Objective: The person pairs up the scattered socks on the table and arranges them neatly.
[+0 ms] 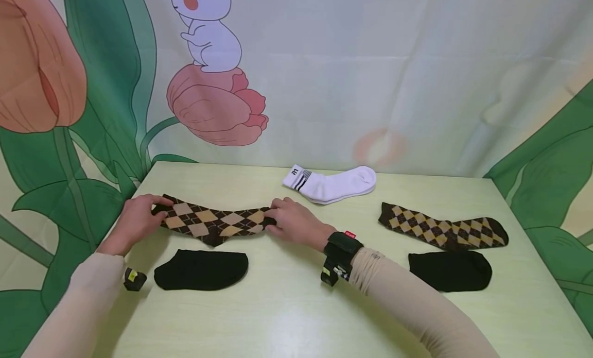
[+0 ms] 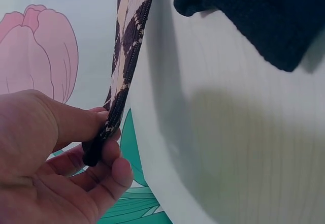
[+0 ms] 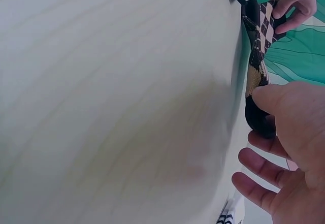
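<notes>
An argyle sock [image 1: 215, 224] in brown, tan and cream stretches between both hands at the left of the table. My left hand [image 1: 141, 216] pinches its dark cuff between thumb and fingers, plain in the left wrist view, where the sock [image 2: 127, 46] hangs edge-on. At the other end my right hand [image 1: 296, 221] pinches the dark toe with thumb and forefinger; its other fingers [image 3: 259, 165] are spread apart in the right wrist view. Just below the argyle sock lies a black ankle sock [image 1: 201, 270], flat on the table.
A second argyle sock [image 1: 442, 226] lies at the right, with another black ankle sock [image 1: 451, 270] below it, partly behind the right sleeve. White striped socks [image 1: 331, 184] lie near the table's back edge. A printed cloth [image 1: 315, 90] hangs behind the table [image 1: 287, 317].
</notes>
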Demonstrator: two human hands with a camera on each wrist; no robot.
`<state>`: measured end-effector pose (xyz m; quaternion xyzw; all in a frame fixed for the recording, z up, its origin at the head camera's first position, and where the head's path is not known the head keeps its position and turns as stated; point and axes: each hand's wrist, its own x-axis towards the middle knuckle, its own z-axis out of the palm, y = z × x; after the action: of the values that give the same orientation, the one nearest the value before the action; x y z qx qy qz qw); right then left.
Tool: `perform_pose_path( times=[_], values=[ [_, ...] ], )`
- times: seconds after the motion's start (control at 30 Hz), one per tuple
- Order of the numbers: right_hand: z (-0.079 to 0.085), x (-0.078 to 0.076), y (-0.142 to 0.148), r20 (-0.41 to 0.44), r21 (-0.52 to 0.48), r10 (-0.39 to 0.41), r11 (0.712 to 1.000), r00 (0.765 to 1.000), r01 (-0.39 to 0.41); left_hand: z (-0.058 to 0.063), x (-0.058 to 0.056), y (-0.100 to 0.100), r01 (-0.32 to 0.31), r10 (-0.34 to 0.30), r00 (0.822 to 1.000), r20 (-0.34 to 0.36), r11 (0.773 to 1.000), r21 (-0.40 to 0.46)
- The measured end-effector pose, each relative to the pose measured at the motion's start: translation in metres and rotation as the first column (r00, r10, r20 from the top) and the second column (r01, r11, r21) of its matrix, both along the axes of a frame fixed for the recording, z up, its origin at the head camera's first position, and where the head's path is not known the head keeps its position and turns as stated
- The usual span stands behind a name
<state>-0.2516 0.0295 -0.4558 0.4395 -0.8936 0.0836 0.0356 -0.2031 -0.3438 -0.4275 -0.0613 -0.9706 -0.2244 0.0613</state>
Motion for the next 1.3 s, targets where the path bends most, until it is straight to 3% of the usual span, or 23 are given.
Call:
perform_pose_path(
  times=[0.7,1.3],
  values=[
    [0.009,0.003,0.011,-0.021,-0.029,0.017,0.999,1.000,-0.017,0.009,0.002,0.003,0.028,-0.027,0.999,-0.022,0.999,0.019],
    [0.011,0.005,0.027,-0.048,-0.038,0.034,0.999,0.998,-0.036,0.019,0.003,0.018,0.017,-0.017,0.999,0.031,1.000,0.004]
  ],
)
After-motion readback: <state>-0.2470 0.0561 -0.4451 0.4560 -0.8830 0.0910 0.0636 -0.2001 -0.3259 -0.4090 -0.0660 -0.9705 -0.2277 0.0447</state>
